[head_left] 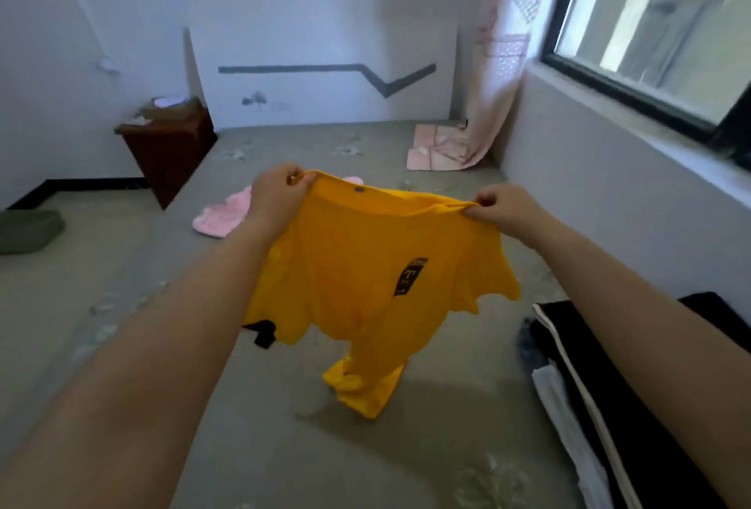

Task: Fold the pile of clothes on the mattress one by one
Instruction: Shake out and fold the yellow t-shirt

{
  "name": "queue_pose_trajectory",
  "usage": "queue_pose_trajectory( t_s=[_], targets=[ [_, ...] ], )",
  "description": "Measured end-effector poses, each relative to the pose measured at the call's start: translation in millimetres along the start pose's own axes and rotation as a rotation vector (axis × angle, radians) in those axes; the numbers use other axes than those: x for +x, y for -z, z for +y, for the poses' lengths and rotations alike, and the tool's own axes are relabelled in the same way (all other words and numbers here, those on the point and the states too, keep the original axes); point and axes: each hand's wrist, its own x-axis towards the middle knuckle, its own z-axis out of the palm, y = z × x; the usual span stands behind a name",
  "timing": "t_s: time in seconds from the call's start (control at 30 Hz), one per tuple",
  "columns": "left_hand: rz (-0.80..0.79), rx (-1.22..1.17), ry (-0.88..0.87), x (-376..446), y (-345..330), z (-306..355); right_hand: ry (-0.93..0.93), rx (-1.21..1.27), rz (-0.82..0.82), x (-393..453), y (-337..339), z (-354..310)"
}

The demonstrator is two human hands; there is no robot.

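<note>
Now | hands: left hand (276, 193), right hand (502, 207) pinch yellow shirt (365, 285) | hem touches mattress (284, 447)

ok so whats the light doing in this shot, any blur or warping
Head view: daylight enters from the window at upper right, casting the yellow t-shirt's soft shadow onto the mattress lower right of its hem; the window and curtain are smeared with motion blur; the wide lens bows the window frame and stretches both forearms; the left hand and right hand stay fairly sharp.

Bare forearms (no sleeves), unadorned hands
</note>
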Motion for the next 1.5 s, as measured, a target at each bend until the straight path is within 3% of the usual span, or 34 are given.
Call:
queue_pose_trajectory(
  t_s=[0.1, 0.23, 0.4, 0.57, 0.77, 0.93, 1.1, 1.17, 1.27, 1.4, 1.5],
  targets=[
    [-0.005, 0.020, -0.136, 15, 20, 38, 0.062, 0.053, 0.008, -15, 36, -27],
    [0.026, 0.030, -0.251, 29, 54, 65, 0.118, 0.129, 0.411, -38, 67, -34],
    [-0.283, 0.290, -0.420, 29, 85, 79, 0.101, 0.113, 0.739, -58, 94, -43],
    [-0.062, 0.093, -0.353, 25, 92, 72, 0.087, 0.154, 0.921, -65, 102, -64],
    [0.133, -0.007, -0.360, 26, 106, 82, 0.042, 0.244, 0.959, -71, 112, -86],
    [0.194, -0.283, -0.127, 27, 116, 90, -0.004, 0.376, 0.902, -72, 117, -108],
    [0.237, -0.129, -0.372, 18, 133, 103, -0.237, 0.657, 0.632, -61, 113, -119],
    [0.300, -0.062, -0.437, 19, 145, 98, -0.239, 0.684, 0.618, -61, 110, -121],
    [0.386, -0.116, -0.410, 12, 161, 87, -0.099, 0.551, 0.666, -65, 103, -130],
    [0.357, -0.220, -0.344, -15, 164, 80, 0.049, 0.289, 0.671, -76, 86, -158],
    [0.337, -0.104, -0.435, -42, 165, 73, 0.116, 0.158, 0.735, -91, 70, -173]
  ],
)
